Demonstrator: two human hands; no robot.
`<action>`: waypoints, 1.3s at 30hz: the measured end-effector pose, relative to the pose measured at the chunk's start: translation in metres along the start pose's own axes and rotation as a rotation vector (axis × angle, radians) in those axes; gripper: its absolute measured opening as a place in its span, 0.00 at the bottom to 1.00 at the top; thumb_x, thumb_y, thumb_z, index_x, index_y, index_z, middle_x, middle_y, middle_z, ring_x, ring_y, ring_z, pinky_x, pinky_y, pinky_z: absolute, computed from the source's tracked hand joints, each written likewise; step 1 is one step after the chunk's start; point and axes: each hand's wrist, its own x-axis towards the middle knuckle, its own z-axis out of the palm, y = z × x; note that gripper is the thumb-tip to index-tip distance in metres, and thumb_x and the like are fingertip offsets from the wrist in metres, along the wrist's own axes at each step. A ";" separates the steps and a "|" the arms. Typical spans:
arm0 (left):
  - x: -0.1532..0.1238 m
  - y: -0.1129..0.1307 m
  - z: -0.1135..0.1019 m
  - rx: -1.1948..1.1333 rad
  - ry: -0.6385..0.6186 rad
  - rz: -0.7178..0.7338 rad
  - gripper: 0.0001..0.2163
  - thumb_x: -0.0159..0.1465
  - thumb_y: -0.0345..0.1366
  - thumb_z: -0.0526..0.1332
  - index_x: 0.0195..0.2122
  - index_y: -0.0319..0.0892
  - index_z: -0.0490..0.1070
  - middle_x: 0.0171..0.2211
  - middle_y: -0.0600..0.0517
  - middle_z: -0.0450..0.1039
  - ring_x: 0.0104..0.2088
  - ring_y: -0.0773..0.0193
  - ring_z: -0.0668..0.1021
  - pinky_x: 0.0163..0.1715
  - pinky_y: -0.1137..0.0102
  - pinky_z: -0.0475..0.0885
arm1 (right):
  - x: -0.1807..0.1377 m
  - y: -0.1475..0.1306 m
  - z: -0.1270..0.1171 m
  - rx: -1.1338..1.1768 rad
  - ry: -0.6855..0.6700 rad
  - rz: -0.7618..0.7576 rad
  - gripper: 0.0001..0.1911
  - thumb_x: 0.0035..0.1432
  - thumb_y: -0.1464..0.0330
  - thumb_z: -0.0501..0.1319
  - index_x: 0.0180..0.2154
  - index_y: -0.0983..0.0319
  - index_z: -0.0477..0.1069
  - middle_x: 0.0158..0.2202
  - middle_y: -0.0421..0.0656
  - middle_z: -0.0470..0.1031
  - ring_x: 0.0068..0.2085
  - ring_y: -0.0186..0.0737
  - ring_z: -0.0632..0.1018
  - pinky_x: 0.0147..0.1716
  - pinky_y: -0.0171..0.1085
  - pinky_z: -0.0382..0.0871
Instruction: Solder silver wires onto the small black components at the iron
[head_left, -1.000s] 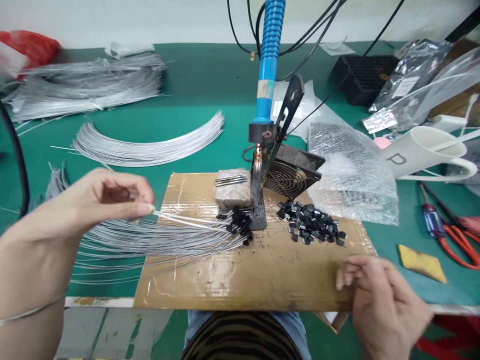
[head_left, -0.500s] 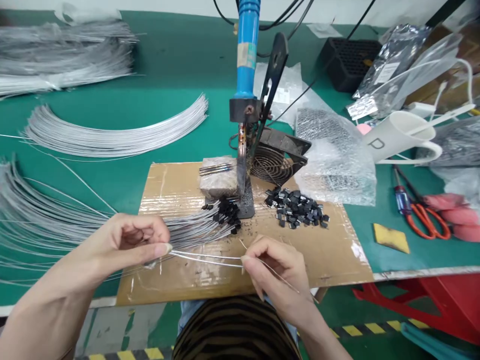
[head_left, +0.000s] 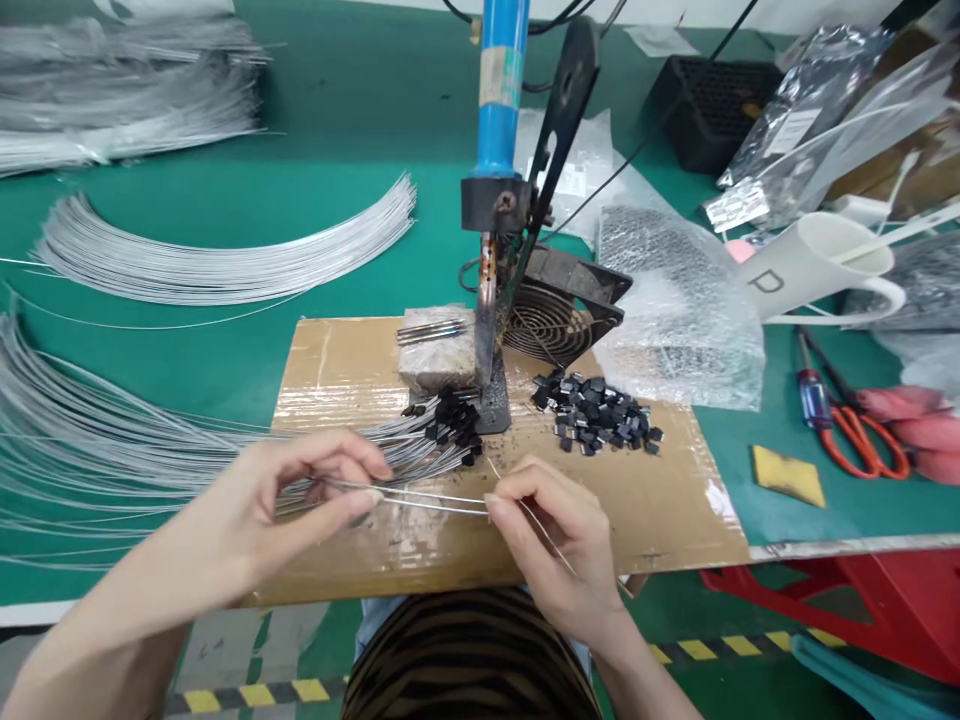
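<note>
My left hand (head_left: 300,495) pinches a pair of thin white wires (head_left: 435,498) over the taped cardboard sheet (head_left: 675,500). My right hand (head_left: 551,530) pinches the other end of the same wires; a loose wire tail runs back under its palm. Just behind lies a fan of white wires (head_left: 112,450) tipped with small black parts (head_left: 454,425). A pile of loose black parts (head_left: 596,420) sits to the right of the blue-handled soldering iron (head_left: 499,130), which stands upright in its stand.
A small fan (head_left: 559,325) and bubble wrap (head_left: 675,310) lie behind the cardboard. More wire bundles (head_left: 217,265) curve across the green mat at left. A yellow sponge (head_left: 787,475), red-handled scissors (head_left: 862,440) and a white mug (head_left: 817,265) sit at right.
My right hand came in from the cardboard's right corner and took hold of the wire end. My left hand moved right along the wires, closer to the right hand.
</note>
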 end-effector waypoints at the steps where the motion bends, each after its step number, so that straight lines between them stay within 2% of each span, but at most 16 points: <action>1: -0.001 0.008 0.009 0.034 0.014 0.027 0.09 0.65 0.45 0.67 0.45 0.53 0.81 0.39 0.50 0.82 0.34 0.59 0.80 0.32 0.70 0.73 | 0.001 0.000 0.001 -0.015 -0.009 -0.009 0.09 0.69 0.73 0.61 0.33 0.60 0.71 0.29 0.37 0.67 0.30 0.35 0.70 0.30 0.36 0.62; 3: -0.001 0.022 0.029 0.043 0.009 0.065 0.14 0.65 0.44 0.67 0.51 0.53 0.80 0.38 0.50 0.82 0.34 0.57 0.81 0.28 0.70 0.72 | 0.001 0.000 0.001 -0.034 -0.025 -0.023 0.08 0.69 0.73 0.61 0.34 0.60 0.71 0.29 0.38 0.68 0.30 0.35 0.70 0.30 0.36 0.62; 4: 0.000 0.028 0.039 0.033 0.002 0.066 0.13 0.66 0.43 0.66 0.51 0.53 0.79 0.37 0.50 0.82 0.34 0.57 0.80 0.27 0.70 0.71 | 0.002 0.000 0.001 -0.040 -0.029 -0.027 0.08 0.69 0.73 0.61 0.34 0.59 0.71 0.30 0.38 0.68 0.30 0.36 0.70 0.30 0.36 0.63; 7: 0.005 0.036 0.061 -0.043 0.016 0.068 0.06 0.69 0.42 0.64 0.42 0.50 0.80 0.31 0.51 0.79 0.29 0.60 0.77 0.26 0.71 0.69 | 0.002 0.002 -0.001 -0.051 -0.015 -0.038 0.08 0.69 0.73 0.61 0.35 0.59 0.71 0.30 0.38 0.68 0.31 0.35 0.70 0.30 0.36 0.63; 9: 0.011 0.036 0.069 -0.110 0.014 0.048 0.07 0.70 0.42 0.62 0.37 0.49 0.78 0.28 0.53 0.76 0.27 0.62 0.74 0.24 0.71 0.67 | 0.002 0.003 -0.001 -0.050 0.005 -0.042 0.08 0.69 0.73 0.62 0.35 0.59 0.71 0.30 0.37 0.68 0.31 0.35 0.70 0.30 0.36 0.63; 13: 0.022 0.037 0.073 -0.279 0.013 -0.011 0.11 0.70 0.44 0.62 0.32 0.46 0.74 0.25 0.54 0.70 0.25 0.65 0.70 0.23 0.73 0.64 | 0.003 0.005 0.002 -0.023 0.067 -0.004 0.08 0.69 0.71 0.62 0.34 0.59 0.72 0.29 0.38 0.69 0.30 0.35 0.71 0.29 0.36 0.65; 17: 0.028 0.039 0.072 -0.350 0.070 -0.046 0.11 0.68 0.45 0.64 0.31 0.45 0.75 0.24 0.54 0.69 0.24 0.66 0.69 0.23 0.74 0.64 | 0.001 0.008 0.004 0.198 0.246 0.226 0.13 0.73 0.63 0.61 0.34 0.59 0.74 0.25 0.35 0.68 0.22 0.32 0.69 0.22 0.34 0.63; 20: 0.030 0.039 0.071 -0.359 0.097 -0.048 0.11 0.65 0.45 0.66 0.30 0.45 0.76 0.23 0.53 0.70 0.23 0.66 0.68 0.21 0.74 0.63 | -0.002 0.010 0.003 0.485 0.307 0.309 0.23 0.76 0.53 0.52 0.41 0.60 0.79 0.29 0.40 0.74 0.24 0.35 0.75 0.23 0.35 0.70; 23: 0.031 0.038 0.071 -0.359 0.119 -0.046 0.10 0.64 0.44 0.67 0.29 0.46 0.77 0.23 0.52 0.73 0.23 0.65 0.70 0.21 0.74 0.65 | -0.002 0.011 0.005 0.591 0.271 0.333 0.32 0.77 0.51 0.46 0.42 0.62 0.83 0.32 0.45 0.78 0.27 0.37 0.79 0.27 0.36 0.76; 25: 0.030 0.037 0.071 -0.354 0.137 -0.051 0.10 0.64 0.45 0.67 0.30 0.47 0.77 0.24 0.52 0.73 0.23 0.65 0.70 0.21 0.73 0.65 | -0.001 0.008 0.009 0.552 0.258 0.354 0.27 0.77 0.55 0.51 0.41 0.62 0.84 0.31 0.44 0.78 0.27 0.35 0.79 0.27 0.35 0.77; 29: 0.028 0.038 0.072 -0.346 0.155 -0.064 0.10 0.65 0.46 0.66 0.31 0.47 0.77 0.25 0.50 0.76 0.23 0.63 0.74 0.21 0.71 0.66 | 0.004 0.001 0.017 0.514 0.222 0.356 0.11 0.70 0.62 0.65 0.42 0.58 0.86 0.32 0.42 0.79 0.26 0.32 0.78 0.26 0.32 0.79; 34: 0.023 0.036 0.075 -0.294 0.204 -0.051 0.09 0.65 0.47 0.66 0.32 0.49 0.77 0.24 0.51 0.77 0.23 0.61 0.76 0.20 0.69 0.67 | 0.006 -0.001 0.023 0.643 0.242 0.419 0.08 0.64 0.63 0.71 0.40 0.59 0.87 0.30 0.43 0.83 0.23 0.33 0.78 0.23 0.32 0.80; 39: 0.020 0.033 0.078 -0.259 0.236 -0.056 0.08 0.65 0.46 0.67 0.33 0.49 0.77 0.25 0.51 0.79 0.25 0.59 0.79 0.20 0.68 0.67 | 0.003 0.004 0.024 0.721 0.225 0.435 0.07 0.63 0.63 0.72 0.40 0.59 0.86 0.28 0.41 0.82 0.22 0.31 0.77 0.21 0.30 0.78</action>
